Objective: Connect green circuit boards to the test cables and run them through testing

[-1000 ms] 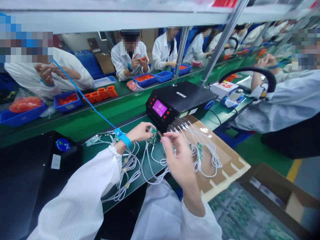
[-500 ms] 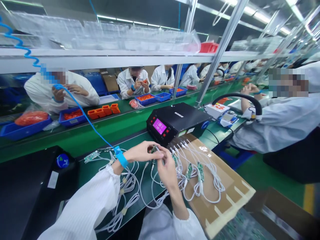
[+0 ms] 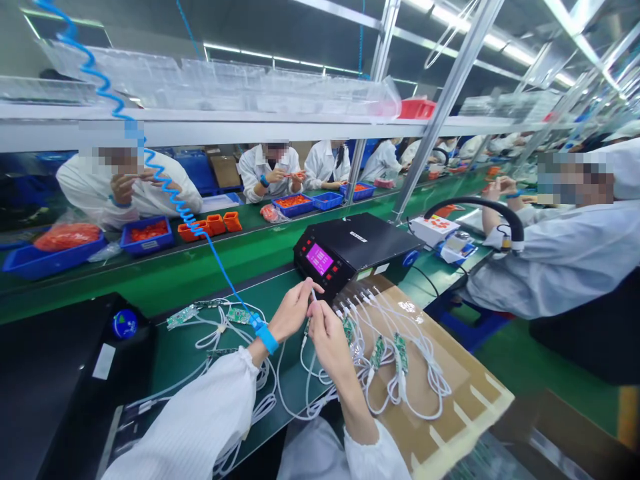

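My left hand [image 3: 294, 308], with a blue wrist strap [image 3: 263, 333], pinches the tip of a white cable [image 3: 313, 294]. Just below and to the right, my right hand [image 3: 330, 337] grips the same cable near its end, its fingertips close to the left ones. The cable's tip is partly hidden by my fingers. Both hands are over the bench, in front of a black test box [image 3: 357, 243] with a lit magenta screen. Green circuit boards [image 3: 401, 353] with white cables plugged in lie to the right on a cardboard sheet [image 3: 450, 373]. More boards [image 3: 183, 317] and coiled cables lie left.
A second black box [image 3: 65, 373] stands at the left. A coiled blue cord [image 3: 173, 190] runs down to my strap. Beyond the green conveyor [image 3: 240, 250] are blue bins [image 3: 145, 237] of orange parts and people in white coats. A co-worker's sleeve [image 3: 565, 240] is at the right.
Both hands have risen slightly, and the left wrist has shifted right. A small green board showed at the left fingertips before; now a white cable end shows there. The blue cord hangs more coiled.
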Action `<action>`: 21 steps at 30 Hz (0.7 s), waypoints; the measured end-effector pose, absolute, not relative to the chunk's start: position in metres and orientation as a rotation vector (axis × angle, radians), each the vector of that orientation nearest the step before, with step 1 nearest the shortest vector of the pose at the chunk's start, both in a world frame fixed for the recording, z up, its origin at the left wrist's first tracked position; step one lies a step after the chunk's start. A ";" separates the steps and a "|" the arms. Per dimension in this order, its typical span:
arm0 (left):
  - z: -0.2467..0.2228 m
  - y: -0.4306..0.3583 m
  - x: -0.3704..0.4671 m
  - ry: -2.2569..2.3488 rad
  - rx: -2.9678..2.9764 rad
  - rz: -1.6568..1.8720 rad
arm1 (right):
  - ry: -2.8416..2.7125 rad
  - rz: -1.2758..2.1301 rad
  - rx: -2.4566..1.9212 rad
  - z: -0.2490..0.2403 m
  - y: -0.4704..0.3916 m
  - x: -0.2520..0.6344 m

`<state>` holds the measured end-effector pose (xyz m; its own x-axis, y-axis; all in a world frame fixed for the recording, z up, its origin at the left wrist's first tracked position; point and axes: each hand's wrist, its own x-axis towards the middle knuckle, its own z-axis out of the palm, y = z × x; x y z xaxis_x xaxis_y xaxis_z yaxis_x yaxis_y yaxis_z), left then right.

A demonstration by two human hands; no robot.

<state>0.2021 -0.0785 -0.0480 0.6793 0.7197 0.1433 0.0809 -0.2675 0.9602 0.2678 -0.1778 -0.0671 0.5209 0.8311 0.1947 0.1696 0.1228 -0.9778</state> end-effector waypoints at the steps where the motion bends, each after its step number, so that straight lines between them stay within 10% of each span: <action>1: -0.049 -0.077 0.206 0.659 1.690 0.732 | -0.949 0.561 -1.434 -0.066 -0.179 0.266; 21: -0.041 -0.013 0.211 0.898 0.985 0.973 | -1.203 0.470 -1.724 -0.126 -0.184 0.246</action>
<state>0.2109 -0.0127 -0.0409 0.3054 0.9382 -0.1628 -0.2375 0.2406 0.9411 0.2460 -0.1842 -0.1262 0.4422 0.8755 0.1950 0.5113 -0.0673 -0.8568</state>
